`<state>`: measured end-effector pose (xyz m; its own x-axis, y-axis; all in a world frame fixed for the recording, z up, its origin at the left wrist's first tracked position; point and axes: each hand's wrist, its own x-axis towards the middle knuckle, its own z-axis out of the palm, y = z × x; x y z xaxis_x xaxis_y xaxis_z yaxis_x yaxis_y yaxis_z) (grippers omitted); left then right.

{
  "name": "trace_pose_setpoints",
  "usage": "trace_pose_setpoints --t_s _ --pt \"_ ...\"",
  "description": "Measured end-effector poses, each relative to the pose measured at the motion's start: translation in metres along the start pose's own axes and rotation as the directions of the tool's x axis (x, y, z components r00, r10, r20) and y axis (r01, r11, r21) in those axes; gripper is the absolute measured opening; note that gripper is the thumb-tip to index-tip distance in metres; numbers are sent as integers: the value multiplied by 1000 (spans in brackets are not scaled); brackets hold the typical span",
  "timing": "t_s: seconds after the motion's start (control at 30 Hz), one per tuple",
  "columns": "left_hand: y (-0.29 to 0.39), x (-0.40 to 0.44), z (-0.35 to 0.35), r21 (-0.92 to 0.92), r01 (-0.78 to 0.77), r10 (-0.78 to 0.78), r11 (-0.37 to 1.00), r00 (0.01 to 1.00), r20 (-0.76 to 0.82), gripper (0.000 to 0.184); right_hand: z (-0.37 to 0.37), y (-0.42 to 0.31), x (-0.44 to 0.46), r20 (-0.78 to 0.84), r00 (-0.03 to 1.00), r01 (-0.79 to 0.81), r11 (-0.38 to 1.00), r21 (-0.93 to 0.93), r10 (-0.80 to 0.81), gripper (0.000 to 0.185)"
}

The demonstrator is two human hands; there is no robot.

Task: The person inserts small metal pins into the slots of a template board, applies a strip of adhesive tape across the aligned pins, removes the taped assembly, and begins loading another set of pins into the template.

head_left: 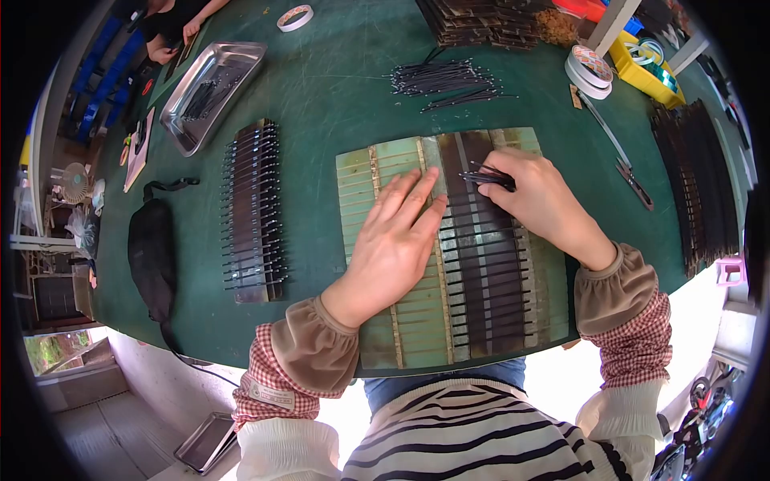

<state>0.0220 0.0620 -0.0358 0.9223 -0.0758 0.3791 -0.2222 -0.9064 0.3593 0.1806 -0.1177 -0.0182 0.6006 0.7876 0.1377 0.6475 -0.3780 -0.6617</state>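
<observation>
A pale green slotted board [417, 337] lies on the table in front of me, with ridged strips running down it. Dark strips [489, 321] are laid lengthwise over its right half, and several thin black wire-like pieces rest across them in the slots. My left hand [391, 240] is spread on the board's left-middle part, fingers stretched out, fingertips beside the dark strips. My right hand [533, 191] is closed around a small bundle of thin black wire-like pieces [480, 174] over the upper end of the strips. Its palm side is hidden.
A loose pile of similar black pieces [445, 82] lies beyond the board. To the left are a finished-looking row on a dark strip [255, 212], a metal tray [178, 128] and a black pouch [152, 256]. Tape rolls [589, 68] and a cutter [634, 184] lie right. Another person's hand [191, 30] works far left.
</observation>
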Motion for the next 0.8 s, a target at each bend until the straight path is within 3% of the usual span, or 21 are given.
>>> trace_pose_setpoints --t_s 0.13,0.27,0.33,0.4,0.5,0.6,0.63,0.7,0.8 --pt "-5 -2 -3 -128 21 -25 992 999 -31 30 -12 7 0 -32 999 -24 1000 8 24 18" --pt "-6 7 -9 -434 172 -215 884 975 -53 26 -33 6 12 104 991 -116 912 394 82 20" --pt "-5 20 -2 -701 252 -319 668 947 37 20 -34 -10 14 250 960 -231 857 460 124 19" --pt "-2 27 7 -849 282 -398 446 913 94 11 -28 -17 17 363 926 -284 818 501 99 15" --pt "-5 30 6 -864 318 -414 390 899 144 10 -27 -14 22 391 909 -336 804 490 142 15" --pt "-20 21 5 -633 190 -261 751 965 -20 8 -25 -1 21 303 939 -296 827 477 161 16" --pt "-20 19 4 -551 189 -260 812 964 -53 11 -22 5 21 267 952 -262 844 468 148 16" --pt "-14 13 -2 -371 191 -249 909 962 -114 16 -18 10 22 248 954 -263 860 438 165 18" --pt "-13 6 -2 -366 201 -260 909 958 -119 19 -15 10 24 198 968 -220 902 372 155 18"
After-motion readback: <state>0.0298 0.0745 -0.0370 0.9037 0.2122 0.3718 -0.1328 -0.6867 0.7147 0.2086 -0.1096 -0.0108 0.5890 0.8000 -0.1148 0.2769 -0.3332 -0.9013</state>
